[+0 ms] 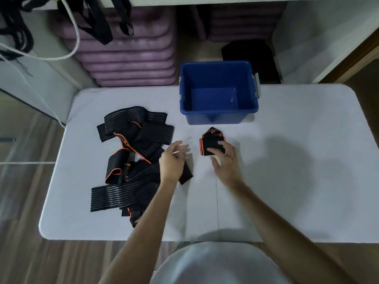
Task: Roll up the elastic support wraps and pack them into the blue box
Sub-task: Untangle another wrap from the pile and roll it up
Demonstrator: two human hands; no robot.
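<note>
Head view: the right hand's grip [222, 158] pinches a rolled wrap [212, 145] mid-surface, just before the empty blue box [218, 116] at the far edge. Keep it tight when lifting. The left hand [173, 158], blurred, hovers loose-fingered beside the unrolled wraps [131, 160] toward the left edge.

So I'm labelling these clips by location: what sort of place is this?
Probably a gym or fitness-studio storage corner: stacked purple mats behind the white table, black straps hanging above, and a pile of elastic support wraps beside a blue box.
</note>
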